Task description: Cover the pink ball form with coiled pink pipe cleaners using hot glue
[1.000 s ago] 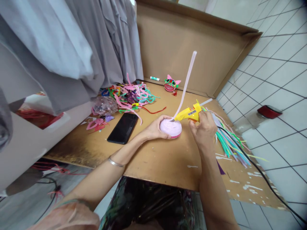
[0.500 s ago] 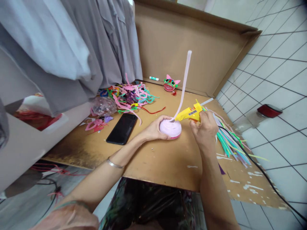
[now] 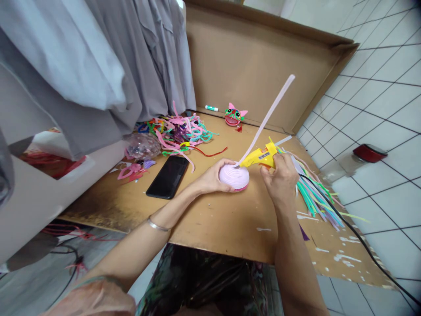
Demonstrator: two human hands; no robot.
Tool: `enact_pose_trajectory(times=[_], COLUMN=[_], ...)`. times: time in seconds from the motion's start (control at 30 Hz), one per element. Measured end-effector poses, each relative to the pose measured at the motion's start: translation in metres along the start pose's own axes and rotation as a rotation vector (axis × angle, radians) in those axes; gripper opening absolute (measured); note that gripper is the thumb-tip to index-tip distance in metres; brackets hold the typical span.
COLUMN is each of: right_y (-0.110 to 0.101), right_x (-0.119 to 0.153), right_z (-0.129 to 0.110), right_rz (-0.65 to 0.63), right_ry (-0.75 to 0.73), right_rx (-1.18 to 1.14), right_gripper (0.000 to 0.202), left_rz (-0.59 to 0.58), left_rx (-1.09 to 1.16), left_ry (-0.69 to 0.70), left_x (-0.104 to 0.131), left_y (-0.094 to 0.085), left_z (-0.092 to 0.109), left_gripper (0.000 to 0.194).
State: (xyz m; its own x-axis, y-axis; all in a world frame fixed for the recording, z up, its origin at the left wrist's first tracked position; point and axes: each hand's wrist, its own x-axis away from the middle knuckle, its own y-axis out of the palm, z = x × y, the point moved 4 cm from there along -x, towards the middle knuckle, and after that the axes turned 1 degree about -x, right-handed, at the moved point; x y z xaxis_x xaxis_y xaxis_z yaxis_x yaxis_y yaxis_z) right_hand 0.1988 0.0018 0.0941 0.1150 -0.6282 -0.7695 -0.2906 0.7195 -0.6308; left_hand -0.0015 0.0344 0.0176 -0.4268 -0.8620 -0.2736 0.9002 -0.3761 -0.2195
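My left hand (image 3: pixel 213 176) is closed around the side of a pale pink ball coiled from pipe cleaner (image 3: pixel 234 177), with a darker pink patch at its lower edge. From its top a loose pink pipe cleaner end (image 3: pixel 271 112) sticks up and leans to the right. My right hand (image 3: pixel 279 175) grips a yellow hot glue gun (image 3: pixel 263 156). The gun's nozzle points left and meets the top of the ball by the root of the loose end; whether glue is coming out is hidden.
A black phone (image 3: pixel 167 177) lies left of the ball. Behind it is a tangled heap of coloured pipe cleaners (image 3: pixel 184 131). A finished animal head (image 3: pixel 233 116) and a glue stick (image 3: pixel 211 108) sit by the cardboard wall (image 3: pixel 256 66). Straight pipe cleaners (image 3: pixel 315 193) and the black cord (image 3: pixel 358 237) lie right.
The loose pipe cleaner end has swung over to the right, from nearly upright to slanted. Both hands and the glue gun have stayed almost in place.
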Motion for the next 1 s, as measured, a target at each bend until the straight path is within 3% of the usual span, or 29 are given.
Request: enact_pose_trajectory(times=[0.5,0.67,0.87,1.0], right_y=[0.007,0.027,0.055,0.063], right_x=[0.001,0.0,0.01,0.021], right_z=[0.006,0.025,0.058,0.072], right_rz=[-0.02,-0.118,-0.265,-0.363], right_ry=[0.074,0.283,0.681,0.854], right_rx=[-0.041,-0.118,-0.425,-0.223], right_gripper=[0.02,0.016,0.021,0.022], left_rz=[-0.001,-0.001,-0.012,-0.004], left_rx=[-0.002,0.005,0.007,0.038], left_ry=[0.011,0.007,-0.014,-0.007], left_x=[0.0,0.0,0.0,0.0], left_y=[0.0,0.0,-0.002,-0.001], left_z=[0.0,0.001,0.005,0.005], left_gripper=[0.078,0.079,0.078,0.078])
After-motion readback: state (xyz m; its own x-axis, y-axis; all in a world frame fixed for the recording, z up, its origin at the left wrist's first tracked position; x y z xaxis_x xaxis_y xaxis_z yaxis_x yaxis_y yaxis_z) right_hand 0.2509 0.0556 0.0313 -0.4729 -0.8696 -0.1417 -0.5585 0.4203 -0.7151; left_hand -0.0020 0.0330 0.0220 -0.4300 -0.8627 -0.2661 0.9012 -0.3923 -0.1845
